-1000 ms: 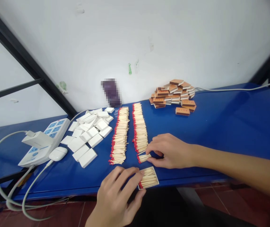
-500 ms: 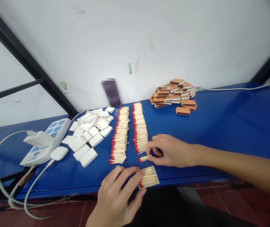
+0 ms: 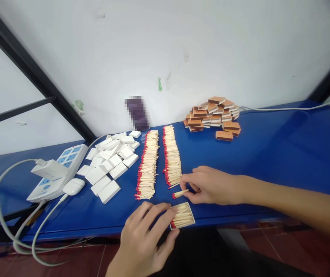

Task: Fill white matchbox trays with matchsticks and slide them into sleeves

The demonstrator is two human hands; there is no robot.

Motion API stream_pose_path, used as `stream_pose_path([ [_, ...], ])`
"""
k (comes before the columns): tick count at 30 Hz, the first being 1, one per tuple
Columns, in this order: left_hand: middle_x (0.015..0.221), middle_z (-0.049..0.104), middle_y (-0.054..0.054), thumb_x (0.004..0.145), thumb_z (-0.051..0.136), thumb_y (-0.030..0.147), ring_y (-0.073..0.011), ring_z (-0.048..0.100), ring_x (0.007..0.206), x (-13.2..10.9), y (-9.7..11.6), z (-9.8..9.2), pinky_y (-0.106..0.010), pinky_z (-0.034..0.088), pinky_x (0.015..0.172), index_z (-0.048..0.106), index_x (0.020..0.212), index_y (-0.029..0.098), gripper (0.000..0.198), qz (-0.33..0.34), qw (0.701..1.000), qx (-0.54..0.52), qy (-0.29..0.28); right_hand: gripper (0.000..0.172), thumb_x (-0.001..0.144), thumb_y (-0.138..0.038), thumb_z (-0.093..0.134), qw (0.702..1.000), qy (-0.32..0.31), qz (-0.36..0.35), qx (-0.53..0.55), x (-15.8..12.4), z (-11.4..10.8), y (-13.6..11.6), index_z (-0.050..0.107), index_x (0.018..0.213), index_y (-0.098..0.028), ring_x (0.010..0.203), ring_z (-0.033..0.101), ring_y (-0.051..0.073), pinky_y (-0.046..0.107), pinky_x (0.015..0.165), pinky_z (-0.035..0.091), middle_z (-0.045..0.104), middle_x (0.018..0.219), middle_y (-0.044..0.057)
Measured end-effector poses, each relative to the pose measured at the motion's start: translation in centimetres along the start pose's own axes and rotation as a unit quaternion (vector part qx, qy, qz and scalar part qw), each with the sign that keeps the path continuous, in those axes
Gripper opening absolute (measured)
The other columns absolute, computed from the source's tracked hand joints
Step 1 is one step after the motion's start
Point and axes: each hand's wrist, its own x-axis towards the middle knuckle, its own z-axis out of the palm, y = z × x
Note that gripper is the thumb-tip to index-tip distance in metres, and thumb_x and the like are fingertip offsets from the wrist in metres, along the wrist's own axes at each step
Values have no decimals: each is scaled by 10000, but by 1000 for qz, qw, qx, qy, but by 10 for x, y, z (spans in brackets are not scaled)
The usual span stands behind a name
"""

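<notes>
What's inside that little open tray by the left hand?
Inside the tray are wooden matches, with some red heads showing at one end. The left hand covers part of that end, and the matches on top hide whatever lies beneath them.

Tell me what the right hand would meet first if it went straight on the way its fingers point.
The right hand would probably meet the near end of the right row of matches first; depth is unclear, so it might slip past and reach the left row instead.
</notes>
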Motion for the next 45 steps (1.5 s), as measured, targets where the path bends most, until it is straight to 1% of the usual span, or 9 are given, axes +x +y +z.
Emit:
stream_pose_path([
  [5,1109,727,-88,946,614,166,-251,616,899,2,0,-1,-378,524,767,655,1191,159,248,3,1000,-2,1,53,924,-247,587,999,-11,-8,-50,-3,-1,0,583,890,-206,549,395,108,252,591,250,523,619,-61],
  [16,1102,726,-90,940,617,151,-249,615,906,2,0,0,-377,517,783,654,1180,155,243,7,1000,6,6,156,1008,-278,461,980,-13,-33,-194,-6,0,-7,580,987,-181,565,480,146,297,575,182,642,739,13],
  [20,1107,723,-96,935,618,146,-250,622,909,2,-1,-1,-376,520,779,644,1199,152,265,9,1000,7,4,204,1038,-289,404,975,-11,-55,-214,-6,3,-7,571,1026,-171,556,474,148,305,568,170,657,764,26],
  [24,1081,730,-107,929,614,139,-246,639,888,2,0,0,-369,533,758,611,1206,135,277,1,1000,-2,7,209,1043,-280,395,984,7,-45,-174,-6,-2,-6,567,1025,-163,549,438,134,295,570,190,635,747,14],
  [27,1034,730,-108,914,640,157,-236,646,845,2,1,2,-359,542,727,575,1159,142,254,-30,999,-24,26,118,1005,-250,467,995,17,-57,-77,-8,-8,-10,559,980,-181,522,401,107,271,566,219,559,659,-44],
  [30,995,730,-96,911,649,179,-231,648,809,1,2,3,-354,547,695,560,1143,159,250,-47,998,-30,36,35,950,-223,540,997,-11,-75,15,-9,-9,-16,564,946,-197,496,386,81,238,557,248,487,597,-87],
  [33,1009,735,-102,928,643,194,-238,654,820,1,1,2,-362,549,702,570,1203,148,288,-42,998,-22,31,21,911,-205,568,995,-50,-61,64,-9,-4,-20,582,925,-200,504,416,69,211,561,281,493,588,-96],
  [41,1049,729,-104,952,626,171,-236,642,841,4,0,1,-362,525,715,608,1190,142,240,-24,999,-15,15,19,839,-181,602,996,-37,-40,76,-9,5,-23,611,843,-198,529,452,59,198,568,300,527,597,-90],
  [45,1053,728,-92,950,629,170,-236,625,844,4,2,1,-359,523,704,639,1170,165,220,-21,1000,-3,14,79,871,-268,616,995,-32,-37,86,-8,4,-24,650,895,-201,516,456,61,197,554,307,520,592,-87],
])
